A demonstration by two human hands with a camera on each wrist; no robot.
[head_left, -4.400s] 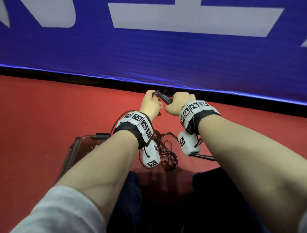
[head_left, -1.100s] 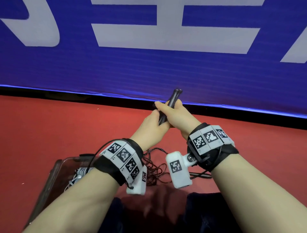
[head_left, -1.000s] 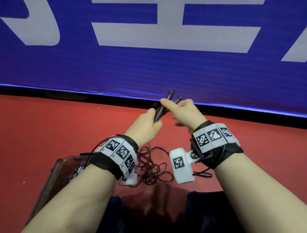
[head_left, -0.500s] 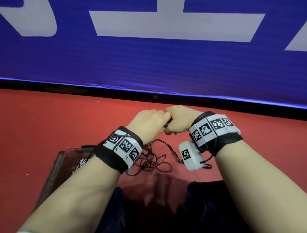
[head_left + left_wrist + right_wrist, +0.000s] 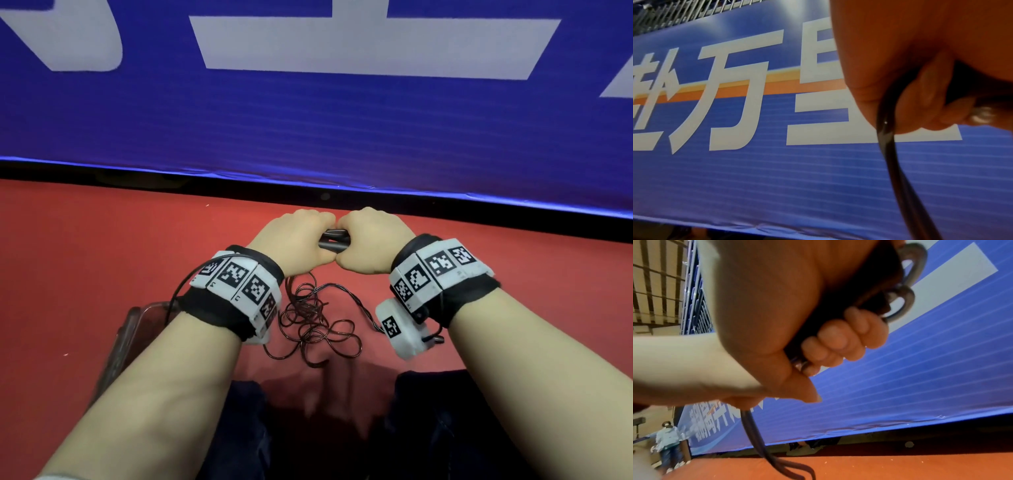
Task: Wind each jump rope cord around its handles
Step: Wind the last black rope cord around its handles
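Two dark jump rope handles (image 5: 334,241) lie side by side and level between my fists, only a short stretch showing. My left hand (image 5: 298,237) grips their left part, and the thin dark cord (image 5: 887,133) runs out from under its curled fingers. My right hand (image 5: 370,240) grips the right part, fingers (image 5: 840,340) wrapped round the handles, with cord loops (image 5: 908,283) sticking out past the fist. The loose cord (image 5: 315,329) lies in a tangle on the red floor below my wrists.
A blue banner wall (image 5: 308,120) stands close ahead on the red floor (image 5: 85,257). A clear plastic bin (image 5: 123,339) sits at my lower left, partly under my left forearm. My dark-trousered knees (image 5: 428,428) are at the bottom. A person (image 5: 668,439) stands far off.
The handles have come down from pointing upward to lying level, low between my fists. My right hand has gone from a pointed finger to a full grip. Both hands have dropped.
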